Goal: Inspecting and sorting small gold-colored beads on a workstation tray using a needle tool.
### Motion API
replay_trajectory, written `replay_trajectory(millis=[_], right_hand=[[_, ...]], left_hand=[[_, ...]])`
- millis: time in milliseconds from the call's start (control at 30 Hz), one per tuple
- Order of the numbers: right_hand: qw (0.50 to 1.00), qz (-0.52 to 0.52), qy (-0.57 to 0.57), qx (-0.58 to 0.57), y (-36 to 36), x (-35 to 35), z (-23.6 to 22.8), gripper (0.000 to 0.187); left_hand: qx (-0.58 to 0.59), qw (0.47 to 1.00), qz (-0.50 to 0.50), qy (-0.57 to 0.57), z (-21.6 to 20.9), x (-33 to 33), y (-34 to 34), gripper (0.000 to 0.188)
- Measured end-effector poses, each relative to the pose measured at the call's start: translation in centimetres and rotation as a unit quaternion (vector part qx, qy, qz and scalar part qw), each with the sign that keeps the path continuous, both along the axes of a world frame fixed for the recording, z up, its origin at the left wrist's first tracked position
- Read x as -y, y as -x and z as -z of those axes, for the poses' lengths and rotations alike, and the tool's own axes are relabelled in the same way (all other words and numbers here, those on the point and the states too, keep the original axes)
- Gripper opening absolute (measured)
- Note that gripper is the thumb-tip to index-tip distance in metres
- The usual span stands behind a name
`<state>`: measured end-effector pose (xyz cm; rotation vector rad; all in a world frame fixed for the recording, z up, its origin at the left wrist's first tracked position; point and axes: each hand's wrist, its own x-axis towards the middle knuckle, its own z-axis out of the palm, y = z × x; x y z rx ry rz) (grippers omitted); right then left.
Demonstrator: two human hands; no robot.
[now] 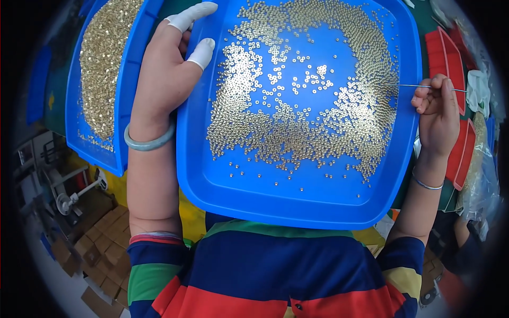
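A blue plastic tray (pixel 275 209) lies in front of me, strewn with many small gold ring-shaped beads (pixel 297 130). They are thickest round the sides, with blue showing through in the middle. My left hand (pixel 169 69) rests at the tray's left rim, thumb and forefinger apart, with white finger cots on both tips; its other fingers are partly hidden. Beyond the right rim, my right hand (pixel 437 111) pinches a thin metal needle (pixel 405 85) between thumb and fingers. The needle points left, its far end over the beads on the tray's right side.
At the left stands another blue tray (pixel 123 100) heaped with small gold pieces (pixel 106 63). Red bins (pixel 460 153) and a clear plastic bag (pixel 480 175) are on the right. Cardboard boxes (pixel 106 244) and metal equipment (pixel 66 201) sit lower left.
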<state>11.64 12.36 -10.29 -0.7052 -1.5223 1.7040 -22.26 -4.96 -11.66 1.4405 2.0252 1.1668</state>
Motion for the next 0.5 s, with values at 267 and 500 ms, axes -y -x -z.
replay_trajectory(millis=[267, 500], right_hand=[[1.000, -0.015, -0.009, 0.022, 0.7, 0.2, 0.0, 0.029], [1.000, 0.026, 0.001, 0.016, 1.9, 0.2, 0.3, 0.031]], left_hand=[[-0.011, 1.000, 0.020, -0.018, 0.4, 0.2, 1.0, 0.044], [-0.016, 1.000, 0.023, -0.010, 0.6, 0.3, 2.2, 0.045]])
